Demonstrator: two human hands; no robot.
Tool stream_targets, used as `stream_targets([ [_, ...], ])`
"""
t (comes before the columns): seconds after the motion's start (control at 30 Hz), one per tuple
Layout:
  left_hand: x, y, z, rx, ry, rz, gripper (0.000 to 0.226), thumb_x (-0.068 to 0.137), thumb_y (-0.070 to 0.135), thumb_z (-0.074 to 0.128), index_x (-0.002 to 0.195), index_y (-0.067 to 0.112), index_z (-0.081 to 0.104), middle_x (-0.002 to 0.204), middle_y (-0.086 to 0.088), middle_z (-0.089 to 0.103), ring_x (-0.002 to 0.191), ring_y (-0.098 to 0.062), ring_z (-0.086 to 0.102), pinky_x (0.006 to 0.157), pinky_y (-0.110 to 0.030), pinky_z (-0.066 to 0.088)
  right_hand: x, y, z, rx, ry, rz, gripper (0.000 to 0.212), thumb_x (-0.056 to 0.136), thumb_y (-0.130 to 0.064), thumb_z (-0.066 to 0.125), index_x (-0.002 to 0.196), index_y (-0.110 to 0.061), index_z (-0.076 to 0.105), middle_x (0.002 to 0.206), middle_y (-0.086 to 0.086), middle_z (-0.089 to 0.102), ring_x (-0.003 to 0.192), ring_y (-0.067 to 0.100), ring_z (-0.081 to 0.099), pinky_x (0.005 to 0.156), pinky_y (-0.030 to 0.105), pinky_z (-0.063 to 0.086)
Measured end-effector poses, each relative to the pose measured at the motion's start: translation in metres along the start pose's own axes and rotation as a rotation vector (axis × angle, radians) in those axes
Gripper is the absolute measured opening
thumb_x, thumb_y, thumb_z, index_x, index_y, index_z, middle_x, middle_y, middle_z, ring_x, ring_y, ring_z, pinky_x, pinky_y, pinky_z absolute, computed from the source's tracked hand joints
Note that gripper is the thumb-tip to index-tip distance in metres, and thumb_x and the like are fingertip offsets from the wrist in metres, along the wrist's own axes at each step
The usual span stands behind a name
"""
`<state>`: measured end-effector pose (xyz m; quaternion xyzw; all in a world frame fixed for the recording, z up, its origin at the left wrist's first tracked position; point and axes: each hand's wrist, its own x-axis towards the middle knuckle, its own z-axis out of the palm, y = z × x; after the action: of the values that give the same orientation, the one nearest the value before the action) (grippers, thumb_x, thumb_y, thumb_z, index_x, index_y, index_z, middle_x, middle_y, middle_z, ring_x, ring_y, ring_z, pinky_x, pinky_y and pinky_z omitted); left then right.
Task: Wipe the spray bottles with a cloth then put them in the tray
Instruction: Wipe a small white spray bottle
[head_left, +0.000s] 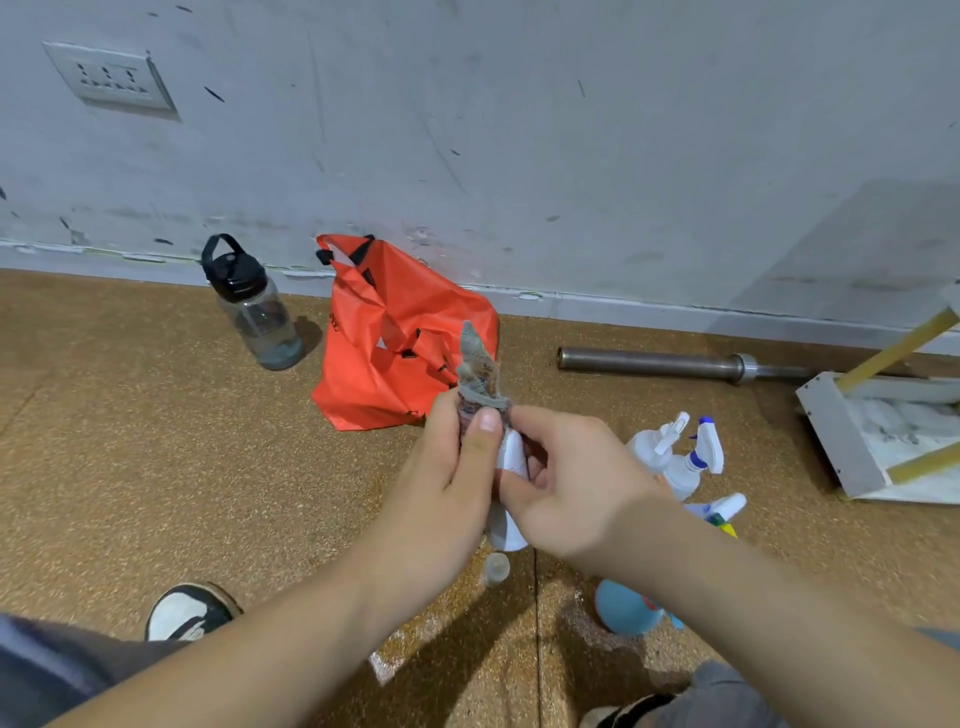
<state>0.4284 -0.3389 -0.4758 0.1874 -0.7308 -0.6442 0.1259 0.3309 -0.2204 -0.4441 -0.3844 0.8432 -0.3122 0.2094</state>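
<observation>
Much of the white spray bottle (511, 453) is hidden: its head is swallowed by a cloth (478, 364), and the person's two hands cover most of its body, leaving only a strip of white plastic between them and the rounded base below. Whether the trigger is pressed cannot be made out. The bottle is held in the air over the floor, in front of the crouching person, tilted slightly with its base toward them.

The left hand (447, 483) grips the cloth-wrapped top, thumb flat against the fabric and fingers curled round behind, out of sight. The right hand (571, 483) holds the bottle's body, fingers curled under it; their tips are hidden.

The cloth is grey, mottled with rusty brown, and twisted to a limp point above the hands. The bottle is smooth and glossy.

Just right of the hands, a cluster of spray bottles (675, 457) stands on the speckled brown floor (130, 441), white with white and blue triggers; a blue one (626, 608) sits partly behind the right forearm. The tray (831, 421), white with yellow bars, is cut off by the right edge. A crumpled orange bag (395, 338), a clear water bottle (254, 306) with a black lid and a steel bar (665, 361) line the scuffed grey wall (519, 130).
</observation>
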Motion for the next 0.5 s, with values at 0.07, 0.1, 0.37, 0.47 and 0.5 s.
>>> stream_targets([
  [0.07,0.002,0.003,0.001,-0.048,0.034,0.003,0.013,0.109,0.041,0.045,0.11,0.038,0.058,0.079,0.01,0.068,0.065,-0.01,0.064,0.061,-0.035,0.051,-0.001,0.001,0.001,-0.003,0.015,-0.01,0.005,0.083,-0.024,0.057,0.081,-0.022,0.054,0.062,-0.006,0.052,0.059,0.016,0.051,0.056,0.036,0.045],
  [0.1,0.001,0.006,0.002,-0.095,0.049,-0.007,0.014,0.109,0.037,0.047,0.11,0.036,0.061,0.082,0.009,0.07,0.068,-0.011,0.066,0.062,-0.035,0.052,-0.002,0.001,0.002,0.024,0.019,-0.007,0.006,0.082,-0.027,0.055,0.079,-0.022,0.052,0.061,-0.007,0.051,0.058,0.016,0.05,0.056,0.039,0.045],
  [0.37,0.009,0.017,-0.001,-0.312,0.131,-0.168,0.026,0.111,0.02,0.042,0.11,0.018,0.068,0.09,-0.003,0.079,0.075,-0.011,0.073,0.058,-0.022,0.054,0.005,-0.004,0.002,0.374,-0.046,0.138,0.014,0.087,-0.019,0.076,0.101,-0.017,0.073,0.075,0.019,0.065,0.061,0.02,0.051,0.063,0.04,0.048],
  [0.47,0.019,0.013,-0.013,-0.494,0.143,-0.321,0.032,0.109,0.03,0.046,0.113,0.013,0.073,0.096,-0.008,0.08,0.087,-0.023,0.074,0.076,-0.034,0.059,0.005,-0.004,-0.003,0.424,-0.067,0.149,0.014,0.09,-0.013,0.076,0.104,-0.012,0.073,0.071,0.006,0.055,0.06,0.015,0.042,0.06,0.033,0.04],
  [0.5,0.021,0.012,-0.016,-0.542,0.152,-0.376,0.039,0.108,0.037,0.046,0.117,0.011,0.074,0.107,-0.014,0.079,0.099,-0.03,0.073,0.094,-0.048,0.057,0.005,-0.006,-0.004,0.447,-0.068,0.164,0.014,0.091,-0.012,0.076,0.104,-0.013,0.073,0.071,0.005,0.058,0.058,0.014,0.043,0.058,0.033,0.042],
])
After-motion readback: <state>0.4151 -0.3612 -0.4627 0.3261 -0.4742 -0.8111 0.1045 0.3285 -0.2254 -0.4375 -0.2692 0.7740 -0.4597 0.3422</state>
